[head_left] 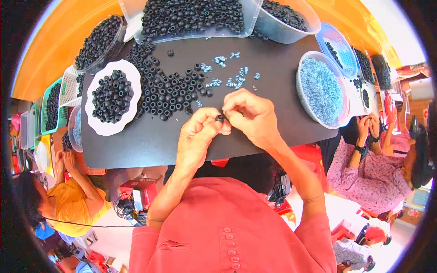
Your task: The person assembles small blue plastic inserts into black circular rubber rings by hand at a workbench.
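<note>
Pinched in my left hand [196, 136] is a small black round part [220, 118] with a hole, held near the table's front edge. My right hand [253, 116] is closed at the fingertips right beside it. What the right fingers hold, if anything, is hidden. Just beyond my hands lie small loose light-blue coil springs [215, 83] in little clusters. To their left spreads a heap of the same black hollow parts [170, 91]. A white scalloped plate [132, 73] full of these black parts stands at the left.
A clear bowl of blue springs [322, 91] stands at the right of the dark table [136, 148]. Large bins of black parts [193, 18] line the far edge. Co-workers sit on both sides, a yellow shirt [75, 202] at left and a patterned pink one [364, 182] at right.
</note>
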A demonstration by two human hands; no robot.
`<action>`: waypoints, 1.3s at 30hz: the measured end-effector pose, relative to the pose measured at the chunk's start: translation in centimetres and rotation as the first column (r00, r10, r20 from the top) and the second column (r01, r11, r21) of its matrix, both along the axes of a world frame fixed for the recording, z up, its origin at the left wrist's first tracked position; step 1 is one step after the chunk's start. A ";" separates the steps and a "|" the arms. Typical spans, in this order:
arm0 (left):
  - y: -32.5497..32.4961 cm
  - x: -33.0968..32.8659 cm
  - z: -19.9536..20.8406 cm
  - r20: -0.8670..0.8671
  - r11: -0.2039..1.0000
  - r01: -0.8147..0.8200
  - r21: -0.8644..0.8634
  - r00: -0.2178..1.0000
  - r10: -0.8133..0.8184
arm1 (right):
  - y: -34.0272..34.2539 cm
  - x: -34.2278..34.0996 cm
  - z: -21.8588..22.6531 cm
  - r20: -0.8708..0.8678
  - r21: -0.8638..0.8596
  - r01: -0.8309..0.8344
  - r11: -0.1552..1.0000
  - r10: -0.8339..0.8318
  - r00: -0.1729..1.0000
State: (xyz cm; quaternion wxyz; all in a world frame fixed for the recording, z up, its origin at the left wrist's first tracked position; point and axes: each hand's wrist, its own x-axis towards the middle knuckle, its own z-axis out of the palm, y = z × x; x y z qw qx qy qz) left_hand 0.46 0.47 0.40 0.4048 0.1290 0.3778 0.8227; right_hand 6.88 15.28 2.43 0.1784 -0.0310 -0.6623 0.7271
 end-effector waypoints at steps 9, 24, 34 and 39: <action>0.0 0.3 0.5 0.012 0.995 -0.094 -0.010 0.995 0.094 | -1.2 -0.2 -0.9 -0.062 0.119 -0.005 0.993 0.012 0.998; -1.9 -0.4 -0.4 -0.202 0.990 -0.024 -0.136 0.979 -0.004 | 0.4 -13.3 3.2 -0.014 0.785 -0.016 0.619 0.043 0.999; -2.3 -0.5 0.6 -0.147 0.990 0.012 -0.139 0.989 -0.032 | -0.8 -16.1 1.7 0.038 0.970 -0.058 0.236 0.090 0.995; -2.1 -0.9 0.3 -0.140 0.992 -0.044 -0.119 0.990 0.027 | -0.9 -12.5 4.3 0.108 0.611 -0.022 0.791 -0.056 0.993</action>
